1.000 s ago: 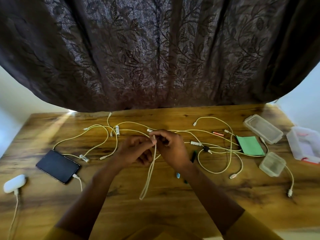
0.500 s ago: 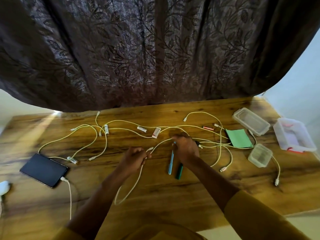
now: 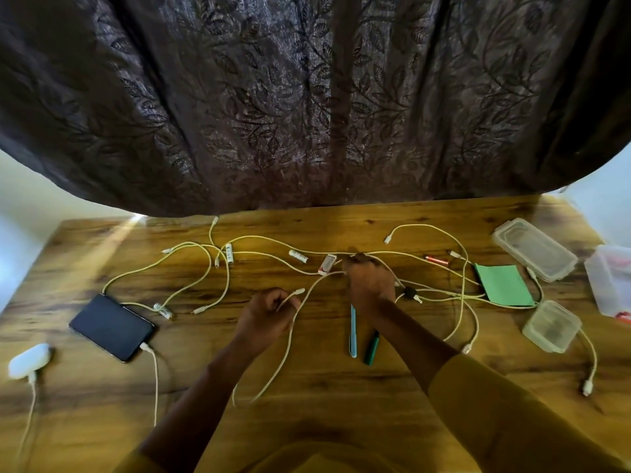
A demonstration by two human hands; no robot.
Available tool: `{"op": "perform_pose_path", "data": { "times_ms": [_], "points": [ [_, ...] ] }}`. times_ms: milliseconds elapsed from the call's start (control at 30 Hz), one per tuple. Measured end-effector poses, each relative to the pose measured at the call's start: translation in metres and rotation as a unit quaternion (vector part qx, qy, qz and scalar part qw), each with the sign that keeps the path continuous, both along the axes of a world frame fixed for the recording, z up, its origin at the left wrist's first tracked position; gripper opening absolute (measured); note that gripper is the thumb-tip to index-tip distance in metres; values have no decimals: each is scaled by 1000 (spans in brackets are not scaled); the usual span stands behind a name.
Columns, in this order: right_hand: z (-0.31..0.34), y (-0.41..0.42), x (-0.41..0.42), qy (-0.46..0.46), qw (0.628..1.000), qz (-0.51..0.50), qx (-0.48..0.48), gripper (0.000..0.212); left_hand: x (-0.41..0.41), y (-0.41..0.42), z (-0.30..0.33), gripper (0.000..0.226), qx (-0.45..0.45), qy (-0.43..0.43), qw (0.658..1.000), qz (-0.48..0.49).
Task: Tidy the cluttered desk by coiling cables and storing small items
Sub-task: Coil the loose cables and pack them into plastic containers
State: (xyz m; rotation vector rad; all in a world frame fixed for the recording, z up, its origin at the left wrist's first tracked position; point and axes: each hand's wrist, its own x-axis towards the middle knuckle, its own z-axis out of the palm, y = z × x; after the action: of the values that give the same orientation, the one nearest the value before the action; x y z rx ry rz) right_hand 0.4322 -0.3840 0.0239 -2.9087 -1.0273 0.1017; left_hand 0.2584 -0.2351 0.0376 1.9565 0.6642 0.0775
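Several cream cables [image 3: 211, 274] lie tangled across the wooden desk [image 3: 324, 387]. My left hand [image 3: 264, 317] holds one cable [image 3: 290, 339] near its plug end, and a loop of it hangs toward me. My right hand [image 3: 367, 285] reaches forward and grips the same cable farther along, next to a small white eraser [image 3: 327, 264]. A blue pen [image 3: 352, 332] and a green pen [image 3: 371, 348] lie just under my right forearm. White batteries [image 3: 298, 256] and an orange battery [image 3: 436, 260] lie among the cables.
A black phone [image 3: 111, 326] with a cable plugged in lies at left, a white case [image 3: 28, 360] beyond it. Green sticky notes [image 3: 503, 285], two lidded clear boxes [image 3: 534, 249] [image 3: 551, 326] and an open box [image 3: 611, 279] sit at right. A dark curtain [image 3: 307, 97] hangs behind.
My hands were together holding a folded cable loop; they have parted. My right hand moved forward along the cable, and my left hand stayed nearer me with the plug end.
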Motion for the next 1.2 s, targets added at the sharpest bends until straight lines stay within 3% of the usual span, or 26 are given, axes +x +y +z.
{"op": "perform_pose_path", "data": {
  "times_ms": [100,333,500,633,800,1067,1200],
  "points": [
    [1,5,-8,13,997,21,72,36,6,-1,-1,3,22,-11,999,31],
    [9,18,-33,51,969,59,236,19,19,-10,6,36,70,-34,993,94],
    [11,22,-41,51,935,90,339,14,20,-7,10,8,61,-75,991,92],
    [5,17,-39,114,949,25,293,27,18,-7,20,10,39,-118,987,102],
    [-12,-1,-25,121,952,-62,273,13,17,-4,26,12,22,-176,979,101],
    [-21,-26,1,148,939,-180,254,23,16,-4,30,10,7,-237,962,132],
    [-19,-36,6,124,941,-201,241,16,16,-1,28,7,4,-266,948,173]
  ]
}}
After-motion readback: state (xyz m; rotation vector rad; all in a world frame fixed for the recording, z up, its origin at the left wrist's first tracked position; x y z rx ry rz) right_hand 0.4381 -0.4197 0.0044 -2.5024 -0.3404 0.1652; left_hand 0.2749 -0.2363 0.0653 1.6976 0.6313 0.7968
